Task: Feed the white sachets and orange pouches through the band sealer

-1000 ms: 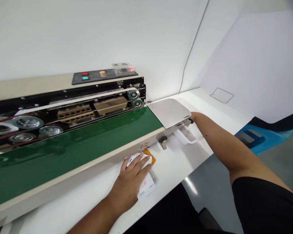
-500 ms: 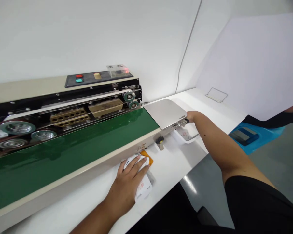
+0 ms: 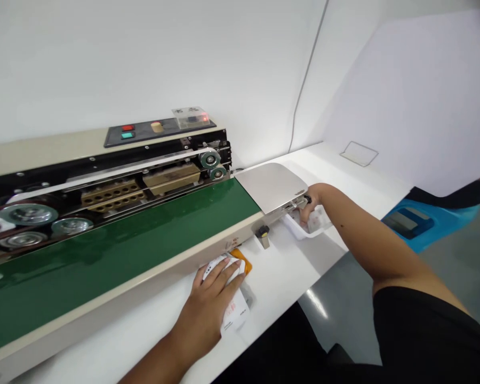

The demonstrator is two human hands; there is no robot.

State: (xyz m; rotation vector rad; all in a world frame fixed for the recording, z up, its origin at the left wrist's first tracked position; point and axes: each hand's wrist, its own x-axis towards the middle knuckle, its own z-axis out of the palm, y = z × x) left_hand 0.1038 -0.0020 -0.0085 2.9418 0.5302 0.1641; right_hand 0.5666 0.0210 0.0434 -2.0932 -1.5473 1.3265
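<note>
My left hand (image 3: 210, 298) is palm down at the front of the machine, fingers curled over a white rounded packet (image 3: 224, 264) with small dark marks; its thumb is hidden. A white printed packet (image 3: 236, 309) with pink lettering shows beneath the palm. An orange piece (image 3: 243, 261) sticks out beyond the fingertips. At the machine's right end, my right hand (image 3: 309, 205) reaches down into a white tray (image 3: 300, 232) holding clear or white printed packets (image 3: 317, 221). The metal plate and its knob partly cover that hand, so its grip is unclear.
A sealing machine with a green conveyor belt (image 3: 124, 250), exposed pulleys (image 3: 32, 213) and a control panel (image 3: 160, 128) fills the left. Its metal end plate (image 3: 270, 184) juts over the tray. A wire stand (image 3: 359, 153) is at the back right; a blue object (image 3: 444, 224) sits beyond the table edge.
My right hand has gone lower into the tray, and its fingers now show there. The tray has turned or shifted slightly. My left hand stays on the packets.
</note>
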